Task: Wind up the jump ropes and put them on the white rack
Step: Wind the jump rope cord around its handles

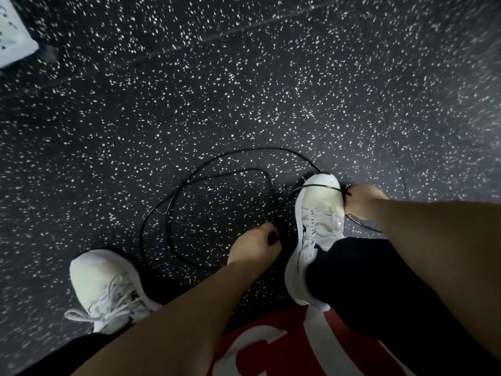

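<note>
Your left hand (257, 244) pinches the thin black cord jump rope (173, 202), your right hand (362, 198) grips it beside the white shoe (320, 213), loops slack on the speckled dark floor (244, 90); it looks light, limp, tangle-prone, so gather near the hands.

Both arms bare, reaching down and forward from the near edge. Left hand (256, 246) low at centre, back of hand up, fingers curled down, thumb and fingertips pinching the jump rope (173, 194). Right hand (364, 202) farther out on the right, fingers curled around the same rope; grip partly hidden. 2 forearms roughly parallel, wrists bent down.
</note>
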`<state>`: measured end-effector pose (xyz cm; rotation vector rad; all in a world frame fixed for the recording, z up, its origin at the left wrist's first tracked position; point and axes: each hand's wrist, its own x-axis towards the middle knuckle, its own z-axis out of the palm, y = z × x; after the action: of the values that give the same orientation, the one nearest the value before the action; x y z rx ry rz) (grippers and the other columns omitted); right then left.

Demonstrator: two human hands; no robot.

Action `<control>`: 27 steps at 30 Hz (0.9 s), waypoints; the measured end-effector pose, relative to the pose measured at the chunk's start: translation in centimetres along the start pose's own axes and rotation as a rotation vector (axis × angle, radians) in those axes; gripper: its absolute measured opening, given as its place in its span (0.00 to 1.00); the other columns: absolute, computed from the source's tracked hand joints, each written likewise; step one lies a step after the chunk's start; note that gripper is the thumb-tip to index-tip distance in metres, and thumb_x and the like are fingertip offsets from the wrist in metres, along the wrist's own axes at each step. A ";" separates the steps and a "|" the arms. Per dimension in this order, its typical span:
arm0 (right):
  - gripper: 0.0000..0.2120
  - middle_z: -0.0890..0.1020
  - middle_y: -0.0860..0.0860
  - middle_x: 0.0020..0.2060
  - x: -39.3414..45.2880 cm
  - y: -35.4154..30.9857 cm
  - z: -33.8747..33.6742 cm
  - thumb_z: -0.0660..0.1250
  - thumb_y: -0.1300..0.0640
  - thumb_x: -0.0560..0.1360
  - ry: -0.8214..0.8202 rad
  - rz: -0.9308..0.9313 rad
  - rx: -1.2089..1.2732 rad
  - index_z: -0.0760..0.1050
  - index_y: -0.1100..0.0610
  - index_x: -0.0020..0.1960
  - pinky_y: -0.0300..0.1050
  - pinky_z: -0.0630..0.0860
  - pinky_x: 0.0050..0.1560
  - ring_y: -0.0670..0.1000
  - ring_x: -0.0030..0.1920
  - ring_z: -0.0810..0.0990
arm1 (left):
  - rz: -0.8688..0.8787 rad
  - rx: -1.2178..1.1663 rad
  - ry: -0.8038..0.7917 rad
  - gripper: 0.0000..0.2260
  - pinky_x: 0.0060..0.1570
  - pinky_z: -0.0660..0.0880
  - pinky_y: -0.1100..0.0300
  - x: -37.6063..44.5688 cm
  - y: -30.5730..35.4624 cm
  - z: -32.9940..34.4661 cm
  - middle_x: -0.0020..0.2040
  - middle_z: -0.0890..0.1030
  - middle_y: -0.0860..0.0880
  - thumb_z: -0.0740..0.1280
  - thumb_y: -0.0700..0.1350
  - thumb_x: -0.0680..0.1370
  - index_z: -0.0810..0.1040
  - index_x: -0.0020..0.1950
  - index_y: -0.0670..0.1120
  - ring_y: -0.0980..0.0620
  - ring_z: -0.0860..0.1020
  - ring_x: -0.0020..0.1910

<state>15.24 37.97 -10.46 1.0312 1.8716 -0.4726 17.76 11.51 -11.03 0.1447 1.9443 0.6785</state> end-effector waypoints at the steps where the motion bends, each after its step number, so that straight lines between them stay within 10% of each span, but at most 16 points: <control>1: 0.17 0.75 0.53 0.42 -0.1 0.1 -0.1 0.63 0.56 0.82 -0.029 0.035 -0.061 0.75 0.63 0.68 0.36 0.69 0.33 0.49 0.42 0.77 | 0.000 -0.009 0.007 0.10 0.51 0.77 0.57 0.0 0.0 0.0 0.54 0.84 0.51 0.67 0.51 0.81 0.79 0.60 0.52 0.49 0.81 0.52; 6: 0.09 0.83 0.51 0.37 0.5 1.9 -0.6 0.66 0.53 0.78 -0.007 -0.065 -0.186 0.77 0.57 0.55 0.41 0.76 0.33 0.50 0.36 0.82 | 0.022 -0.056 0.051 0.07 0.50 0.78 0.55 -0.4 0.1 -0.4 0.50 0.84 0.52 0.67 0.50 0.81 0.78 0.57 0.52 0.50 0.81 0.48; 14: 0.10 0.77 0.54 0.39 -0.9 0.0 -4.3 0.58 0.59 0.84 0.309 -0.081 0.055 0.72 0.62 0.61 0.41 0.66 0.29 0.50 0.35 0.75 | 0.071 -0.150 0.092 0.01 0.40 0.75 0.58 -1.6 2.2 -3.0 0.43 0.83 0.55 0.68 0.50 0.81 0.76 0.51 0.56 0.53 0.79 0.39; 18: 0.17 0.75 0.51 0.33 -3.8 -2.6 -5.8 0.61 0.47 0.83 0.121 -0.184 0.066 0.80 0.59 0.54 0.38 0.67 0.27 0.49 0.29 0.71 | 0.089 -0.162 0.092 0.03 0.44 0.75 0.59 -2.4 4.2 -4.5 0.46 0.83 0.55 0.67 0.50 0.81 0.78 0.53 0.54 0.53 0.80 0.43; 23: 0.21 0.80 0.52 0.49 -9.5 -7.2 -6.8 0.61 0.41 0.82 -0.151 -0.335 0.162 0.77 0.57 0.61 0.39 0.69 0.33 0.48 0.37 0.74 | 0.135 -0.195 -0.028 0.11 0.46 0.75 0.60 -3.7 8.1 -6.5 0.49 0.83 0.53 0.67 0.53 0.82 0.82 0.59 0.49 0.52 0.80 0.47; 27: 0.21 0.78 0.51 0.41 -13.9 -11.2 -7.1 0.61 0.42 0.83 -0.275 -0.294 0.469 0.74 0.62 0.53 0.39 0.62 0.30 0.46 0.30 0.65 | 0.114 -0.430 -0.083 0.26 0.62 0.72 0.60 -5.8 10.8 -8.1 0.68 0.78 0.52 0.69 0.56 0.81 0.71 0.77 0.51 0.54 0.78 0.62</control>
<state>5.46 29.96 4.01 0.9267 1.7026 -1.2087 11.41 15.10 1.71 0.0150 1.6787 1.1312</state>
